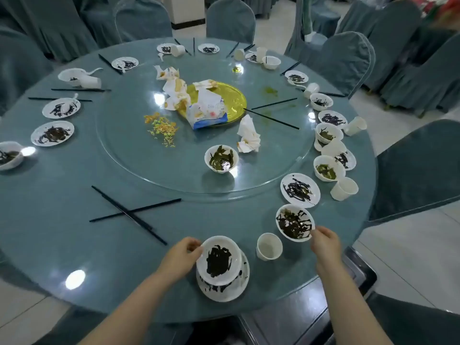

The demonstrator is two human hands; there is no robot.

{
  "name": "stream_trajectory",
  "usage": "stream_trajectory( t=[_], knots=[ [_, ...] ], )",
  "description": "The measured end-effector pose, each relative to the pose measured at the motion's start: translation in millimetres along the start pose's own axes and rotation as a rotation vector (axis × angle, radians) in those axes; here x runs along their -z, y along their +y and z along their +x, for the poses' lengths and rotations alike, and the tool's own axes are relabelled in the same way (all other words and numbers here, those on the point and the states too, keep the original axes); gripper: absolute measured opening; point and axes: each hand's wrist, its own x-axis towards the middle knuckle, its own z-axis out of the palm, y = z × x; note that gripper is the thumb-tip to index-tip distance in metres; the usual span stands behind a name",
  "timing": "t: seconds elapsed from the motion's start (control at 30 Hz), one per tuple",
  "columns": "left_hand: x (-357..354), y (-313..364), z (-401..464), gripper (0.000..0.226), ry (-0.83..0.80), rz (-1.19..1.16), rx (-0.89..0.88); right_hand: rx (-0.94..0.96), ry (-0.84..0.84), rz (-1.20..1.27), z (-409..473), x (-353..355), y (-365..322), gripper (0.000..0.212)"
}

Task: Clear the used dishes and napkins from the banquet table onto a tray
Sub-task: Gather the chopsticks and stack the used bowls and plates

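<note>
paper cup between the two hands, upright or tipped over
Upright: the paper cup stands on its base on the table, its open mouth facing up.

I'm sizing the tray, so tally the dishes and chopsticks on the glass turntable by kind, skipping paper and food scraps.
On the glass turntable:
White bowl: 1
Gold plate: 1
Black chopsticks: 2
Total: 4
</note>
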Motion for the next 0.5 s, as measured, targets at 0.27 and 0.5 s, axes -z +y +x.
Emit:
stream_trajectory(
  t=[0.27,0.5],
  knots=[
    [-14.9,8.5,-5.1,0.006,0.081,-0.060,0.098,-0.129,-0.093,0.007,8.5,4.4,12.7,0.017],
    [-20.8,4.9,-12.4,0.011,0.062,-0.350,0.153,-0.093,-0.151,-0.005,13.9,9.4,16.6,0.014]
  ],
)
